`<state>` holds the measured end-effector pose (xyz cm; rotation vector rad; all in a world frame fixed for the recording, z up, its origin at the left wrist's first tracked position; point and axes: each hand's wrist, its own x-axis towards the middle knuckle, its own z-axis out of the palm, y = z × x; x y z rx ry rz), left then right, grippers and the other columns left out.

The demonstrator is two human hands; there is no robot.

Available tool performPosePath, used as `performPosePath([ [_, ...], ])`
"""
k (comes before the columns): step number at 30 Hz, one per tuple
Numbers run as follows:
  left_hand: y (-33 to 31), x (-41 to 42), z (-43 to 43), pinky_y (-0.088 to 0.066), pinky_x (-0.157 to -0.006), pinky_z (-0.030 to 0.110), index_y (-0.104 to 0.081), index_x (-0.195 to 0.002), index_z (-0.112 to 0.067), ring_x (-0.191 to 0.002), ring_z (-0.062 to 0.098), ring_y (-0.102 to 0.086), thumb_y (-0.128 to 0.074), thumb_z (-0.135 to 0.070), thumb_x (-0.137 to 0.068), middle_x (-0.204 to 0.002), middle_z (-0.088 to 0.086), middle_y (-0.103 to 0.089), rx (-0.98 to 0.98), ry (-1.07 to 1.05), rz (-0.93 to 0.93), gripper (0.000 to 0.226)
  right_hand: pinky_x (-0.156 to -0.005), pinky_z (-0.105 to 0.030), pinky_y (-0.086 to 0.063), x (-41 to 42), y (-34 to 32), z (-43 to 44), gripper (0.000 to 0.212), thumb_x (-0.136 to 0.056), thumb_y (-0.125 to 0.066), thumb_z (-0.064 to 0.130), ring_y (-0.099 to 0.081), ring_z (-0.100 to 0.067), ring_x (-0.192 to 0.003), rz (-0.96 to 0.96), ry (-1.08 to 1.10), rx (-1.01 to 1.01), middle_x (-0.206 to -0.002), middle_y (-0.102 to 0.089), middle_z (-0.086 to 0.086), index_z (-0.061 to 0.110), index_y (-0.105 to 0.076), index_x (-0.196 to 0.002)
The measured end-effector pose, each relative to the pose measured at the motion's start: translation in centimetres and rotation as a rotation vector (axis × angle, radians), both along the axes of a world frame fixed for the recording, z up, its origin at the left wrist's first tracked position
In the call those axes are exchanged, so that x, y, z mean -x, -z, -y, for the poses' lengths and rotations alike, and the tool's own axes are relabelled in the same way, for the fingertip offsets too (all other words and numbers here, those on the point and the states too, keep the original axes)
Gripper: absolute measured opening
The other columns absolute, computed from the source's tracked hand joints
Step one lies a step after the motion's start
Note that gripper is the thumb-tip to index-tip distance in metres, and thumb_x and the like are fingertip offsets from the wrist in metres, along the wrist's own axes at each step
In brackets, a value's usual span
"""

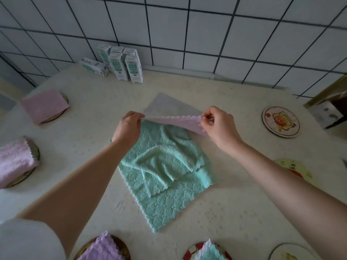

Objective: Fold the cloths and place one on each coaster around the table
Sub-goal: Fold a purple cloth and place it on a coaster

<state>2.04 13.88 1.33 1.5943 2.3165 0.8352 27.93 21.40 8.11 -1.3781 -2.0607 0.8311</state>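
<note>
A pink cloth (172, 112) lies mid-table with its near edge lifted. My left hand (129, 126) pinches the left corner of that edge and my right hand (218, 124) pinches the right corner. Under and in front of it lie crumpled green cloths (165, 171). Folded pink cloths sit on the far-left coaster (44, 106), the left coaster (15, 162) and a near coaster (105, 248). A folded green cloth (208, 252) rests on a red-checked coaster. Bare coasters lie at the right (280, 121), lower right (295, 168) and bottom right (289, 253).
Several milk cartons (124, 64) stand at the back of the table by the tiled wall, one lying flat (93, 66). A dark piece of furniture (330, 111) stands beyond the table's right corner.
</note>
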Motion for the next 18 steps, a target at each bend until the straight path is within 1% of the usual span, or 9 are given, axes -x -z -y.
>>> performPosePath([
  [2,-1.8,-0.4,-1.0,-0.044,-0.084,0.028,-0.066,-0.110,-0.001,-0.098,0.031,-0.060,-0.046,0.000,-0.092,-0.111,0.018,-0.063,-0.042,-0.039,0.041,0.027,-0.053,0.002,-0.032,-0.4,-0.7,-1.4,0.007,-0.087,-0.059,0.012,-0.056,-0.013,-0.067,0.014,0.023,-0.035,-0.076,-0.062,0.000,0.007,-0.062,-0.085],
  [3,-2.7,-0.8,-1.5,-0.041,-0.082,0.025,-0.066,-0.110,-0.001,-0.097,0.030,-0.059,-0.046,-0.001,-0.093,-0.110,0.018,-0.062,-0.056,-0.046,0.042,0.026,-0.055,0.001,-0.033,-0.7,-1.2,-2.1,0.007,-0.088,-0.058,0.011,-0.056,-0.012,-0.069,0.008,0.024,-0.049,-0.078,-0.063,-0.001,0.006,-0.063,-0.086],
  [5,-4.5,-1.7,-2.4,-0.038,-0.079,0.023,-0.066,-0.111,-0.001,-0.094,0.026,-0.057,-0.045,-0.003,-0.094,-0.109,0.018,-0.062,-0.086,-0.047,0.035,0.026,-0.063,-0.005,-0.042,-1.5,-2.4,-3.2,0.008,-0.088,-0.056,0.009,-0.059,-0.013,-0.073,-0.021,0.023,-0.091,-0.082,-0.066,-0.002,0.006,-0.063,-0.088],
  [7,-6.1,-2.8,-3.2,-0.038,-0.078,0.024,-0.065,-0.111,-0.001,-0.093,0.023,-0.055,-0.045,-0.004,-0.095,-0.109,0.016,-0.062,-0.121,-0.034,0.015,0.026,-0.073,-0.019,-0.050,-2.8,-3.8,-4.1,0.008,-0.089,-0.055,0.008,-0.063,-0.014,-0.078,-0.061,0.021,-0.152,-0.086,-0.068,-0.004,0.005,-0.063,-0.089],
  [8,-6.8,-3.4,-3.5,-0.040,-0.080,0.026,-0.065,-0.110,-0.001,-0.095,0.025,-0.056,-0.045,-0.005,-0.094,-0.109,0.016,-0.062,-0.146,-0.019,-0.010,0.026,-0.075,-0.022,-0.051,-3.7,-4.5,-4.4,0.008,-0.090,-0.055,0.008,-0.064,-0.014,-0.079,-0.085,0.020,-0.184,-0.087,-0.068,-0.005,0.005,-0.062,-0.090],
  [10,-8.2,-5.0,-3.9,-0.045,-0.085,0.034,-0.065,-0.109,-0.002,-0.100,0.030,-0.056,-0.045,-0.007,-0.095,-0.108,0.016,-0.063,-0.212,0.028,-0.082,0.025,-0.074,-0.017,-0.050,-5.7,-5.7,-4.8,0.006,-0.090,-0.054,0.008,-0.063,-0.011,-0.079,-0.146,0.029,-0.242,-0.088,-0.067,-0.003,0.006,-0.060,-0.090],
  [12,-9.4,-7.1,-3.8,-0.048,-0.085,0.041,-0.066,-0.107,-0.002,-0.103,0.032,-0.055,-0.047,-0.008,-0.094,-0.106,0.016,-0.065,-0.291,0.077,-0.155,0.023,-0.072,-0.013,-0.049,-8.1,-6.7,-4.7,0.006,-0.089,-0.054,0.008,-0.063,-0.011,-0.078,-0.186,0.048,-0.300,-0.086,-0.066,-0.002,0.008,-0.059,-0.089],
  [15,-10.3,-11.2,-2.6,-0.051,-0.077,0.042,-0.067,-0.103,-0.001,-0.102,0.030,-0.055,-0.049,-0.010,-0.093,-0.101,0.013,-0.066,-0.348,0.153,-0.237,0.023,-0.074,-0.020,-0.053,-12.7,-7.5,-3.8,0.006,-0.089,-0.053,0.009,-0.065,-0.013,-0.080,-0.215,0.061,-0.344,-0.090,-0.069,-0.005,0.008,-0.059,-0.088],
  [18,-10.2,-16.1,-0.6,-0.050,-0.079,0.040,-0.067,-0.101,0.001,-0.098,0.030,-0.056,-0.050,-0.009,-0.092,-0.097,0.013,-0.066,-0.376,0.216,-0.261,0.022,-0.077,-0.029,-0.056,-18.2,-7.4,-2.3,0.007,-0.089,-0.053,0.008,-0.066,-0.016,-0.082,-0.202,0.054,-0.366,-0.092,-0.069,-0.006,0.006,-0.059,-0.089],
])
